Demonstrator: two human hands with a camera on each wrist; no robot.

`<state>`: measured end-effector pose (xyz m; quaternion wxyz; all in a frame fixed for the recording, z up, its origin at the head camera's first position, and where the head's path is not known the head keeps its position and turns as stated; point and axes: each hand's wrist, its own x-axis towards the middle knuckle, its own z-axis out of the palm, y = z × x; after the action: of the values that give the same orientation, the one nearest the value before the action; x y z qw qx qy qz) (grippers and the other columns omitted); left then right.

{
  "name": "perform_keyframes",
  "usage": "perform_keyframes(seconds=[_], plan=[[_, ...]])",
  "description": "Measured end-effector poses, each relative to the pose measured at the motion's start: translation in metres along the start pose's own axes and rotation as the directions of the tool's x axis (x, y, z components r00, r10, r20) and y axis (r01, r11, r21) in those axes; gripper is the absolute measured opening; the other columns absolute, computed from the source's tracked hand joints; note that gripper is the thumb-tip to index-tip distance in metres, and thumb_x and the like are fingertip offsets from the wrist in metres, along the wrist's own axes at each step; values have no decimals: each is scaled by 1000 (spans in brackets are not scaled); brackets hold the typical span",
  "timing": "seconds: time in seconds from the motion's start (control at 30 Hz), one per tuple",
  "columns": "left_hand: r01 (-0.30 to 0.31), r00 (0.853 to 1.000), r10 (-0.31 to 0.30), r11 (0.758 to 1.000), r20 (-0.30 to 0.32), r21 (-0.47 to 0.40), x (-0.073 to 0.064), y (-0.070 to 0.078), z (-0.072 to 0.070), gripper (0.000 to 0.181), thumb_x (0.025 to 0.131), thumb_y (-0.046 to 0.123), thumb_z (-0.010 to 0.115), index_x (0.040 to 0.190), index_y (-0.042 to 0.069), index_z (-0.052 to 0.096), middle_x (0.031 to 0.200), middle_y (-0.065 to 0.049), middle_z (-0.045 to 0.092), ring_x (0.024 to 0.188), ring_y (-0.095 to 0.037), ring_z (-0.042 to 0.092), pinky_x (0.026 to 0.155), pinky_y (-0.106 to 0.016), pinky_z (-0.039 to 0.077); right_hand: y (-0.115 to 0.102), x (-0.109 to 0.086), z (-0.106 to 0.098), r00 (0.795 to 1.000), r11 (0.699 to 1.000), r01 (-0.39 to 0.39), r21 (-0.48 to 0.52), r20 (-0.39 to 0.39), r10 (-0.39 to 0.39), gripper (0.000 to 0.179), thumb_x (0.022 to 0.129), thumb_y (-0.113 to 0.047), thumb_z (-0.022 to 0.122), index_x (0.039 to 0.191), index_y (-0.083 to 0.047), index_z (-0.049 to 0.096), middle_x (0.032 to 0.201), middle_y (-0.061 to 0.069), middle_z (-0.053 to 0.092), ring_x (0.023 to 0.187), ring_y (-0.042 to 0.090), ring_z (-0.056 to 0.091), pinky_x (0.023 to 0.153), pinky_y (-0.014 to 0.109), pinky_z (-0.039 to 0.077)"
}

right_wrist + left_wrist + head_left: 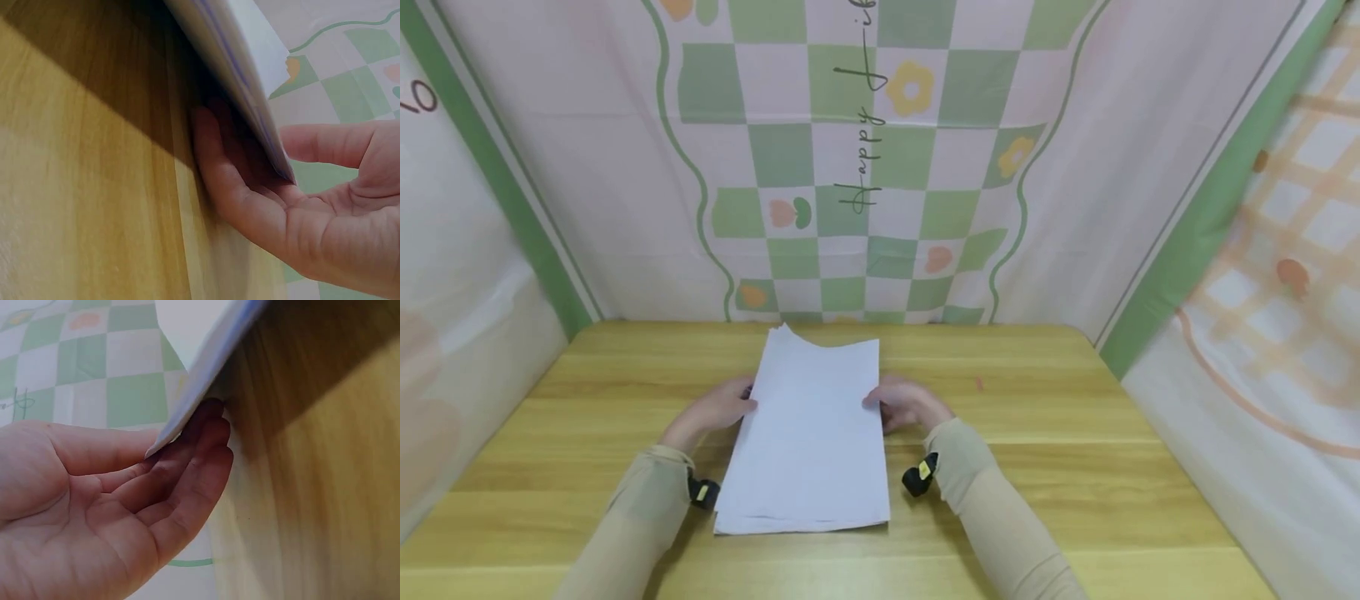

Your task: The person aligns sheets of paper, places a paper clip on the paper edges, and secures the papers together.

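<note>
A stack of white paper (811, 433) is held between both hands above the wooden table, its far edge curving and a few sheets uneven at the far left corner. My left hand (724, 405) grips its left edge, thumb on top and fingers beneath, as the left wrist view shows with the hand (119, 500) around the sheets (206, 369). On the opposite edge my right hand (904, 402) pinches the stack the same way. In the right wrist view, fingers of that hand (300, 206) reach under the paper (234, 69), which shows bluish lines along its edge.
The wooden table (1037, 467) extends to both sides and in front of the paper. A small reddish mark (979, 384) lies on it at right. Behind stands a green-and-white checked cloth (842, 158), with more printed cloth (1292, 275) at the sides.
</note>
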<state>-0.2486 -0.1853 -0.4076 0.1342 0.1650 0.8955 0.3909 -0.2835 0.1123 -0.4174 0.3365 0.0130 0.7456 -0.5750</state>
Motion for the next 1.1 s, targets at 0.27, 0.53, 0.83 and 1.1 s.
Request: perform_keyframes(seconds=[0.27, 0.53, 0.83, 1.1], plan=[[31, 999, -30, 997, 11, -68, 1, -1, 0, 47, 95, 5, 45, 137, -13, 35, 135, -33, 44, 123, -47, 44, 101, -55, 39, 0, -2, 1, 1000, 1000, 4, 31, -22, -4, 23, 88, 4, 48, 111, 3, 46, 94, 12, 58, 84, 25, 61, 76, 39, 54], [54, 998, -55, 994, -12, -95, 2, -4, 2, 41, 92, 2, 47, 129, -16, 43, 126, -34, 51, 116, -46, 50, 97, -53, 43, 2, -3, 2, 999, 999, 24, 25, -45, -22, 32, 88, 5, 49, 120, 5, 43, 104, 18, 58, 92, 31, 62, 82, 44, 54], [86, 993, -93, 991, -68, -102, 4, -3, 8, 38, 90, 0, 46, 125, -16, 48, 123, -33, 53, 112, -44, 53, 94, -53, 45, 5, -3, 1, 995, 998, 37, 44, -92, -33, 37, 90, 4, 48, 127, 4, 45, 114, 25, 59, 96, 33, 62, 81, 45, 54], [116, 987, -134, 977, -89, -181, 7, -1, 12, 43, 94, 3, 39, 135, -11, 41, 137, -30, 45, 126, -45, 43, 104, -56, 35, 5, -5, 2, 988, 994, 97, 49, -127, -90, 38, 92, 5, 44, 129, 9, 42, 117, 25, 56, 95, 29, 61, 84, 43, 54]])
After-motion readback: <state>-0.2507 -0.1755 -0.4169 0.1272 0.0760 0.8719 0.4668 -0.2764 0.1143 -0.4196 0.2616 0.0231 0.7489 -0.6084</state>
